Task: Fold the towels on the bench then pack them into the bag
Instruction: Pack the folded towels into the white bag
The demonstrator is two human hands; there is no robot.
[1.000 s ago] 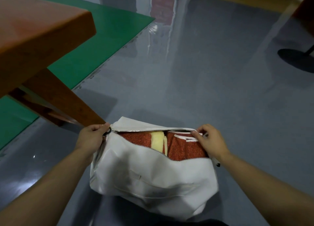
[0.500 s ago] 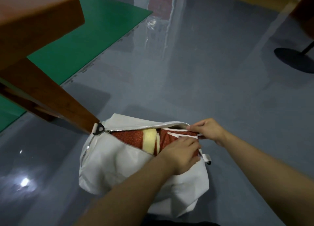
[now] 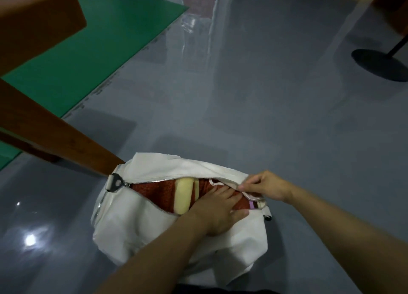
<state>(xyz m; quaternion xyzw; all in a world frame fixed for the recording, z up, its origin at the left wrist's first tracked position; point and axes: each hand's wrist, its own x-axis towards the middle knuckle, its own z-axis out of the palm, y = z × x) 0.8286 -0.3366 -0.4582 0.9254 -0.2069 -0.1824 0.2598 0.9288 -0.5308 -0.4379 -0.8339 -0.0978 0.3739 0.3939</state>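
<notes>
A white zip bag [image 3: 143,227] lies on the grey floor with its top open. Folded red towels [image 3: 154,191] and a pale yellow one [image 3: 183,196] stand packed inside it. My left hand [image 3: 218,212] reaches across the near rim, and its straight fingers press down on the red towel at the right part of the opening. At the bag's right end, my right hand [image 3: 265,186] pinches the far white edge of the opening. The metal zipper pull [image 3: 116,183] hangs free at the left end.
A brown wooden bench leg [image 3: 55,134] slants down to the bag's left end, with the bench top [image 3: 33,17] above it. A green mat [image 3: 99,39] covers the floor at the back left. A black round stand base [image 3: 379,63] sits far right.
My left hand let go of the bag's left end and crossed to the right part of the opening, where it now presses on the towels. My right hand stayed at the right end.
</notes>
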